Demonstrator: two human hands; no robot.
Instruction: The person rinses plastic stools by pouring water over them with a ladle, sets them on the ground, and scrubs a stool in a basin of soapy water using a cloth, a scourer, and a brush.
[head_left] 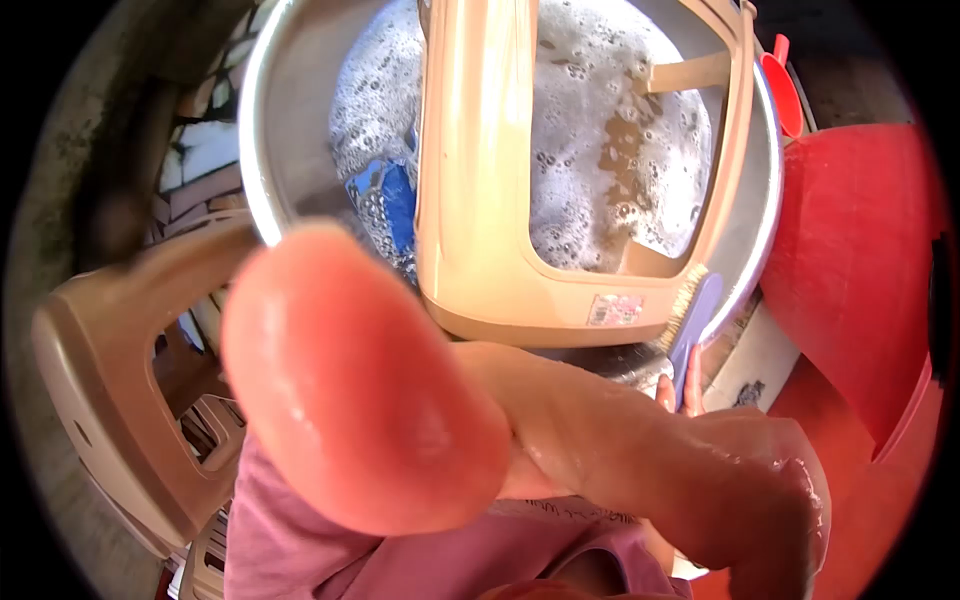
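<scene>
Very close to the camera, the blurred thumb of my right hand [640, 440] stretches left across the view. Its tip hides part of the scene, and the other fingers are out of sight. Farther down, wet fingers of my left hand [665, 395] hold a purple scrub brush [700, 305] with pale bristles; the rest of that hand is hidden. The brush is against the lower right corner of a tan plastic stool [475, 150]. This stool rests tilted in a large metal basin [262, 130] of foamy, murky water [570, 170].
A blue packet or cloth [398, 205] sits in the suds. More tan plastic stools [110, 390] stand at the left. To the right are a large red tub [850, 270] and a smaller red item [782, 95]. Red flooring [840, 500] shows below.
</scene>
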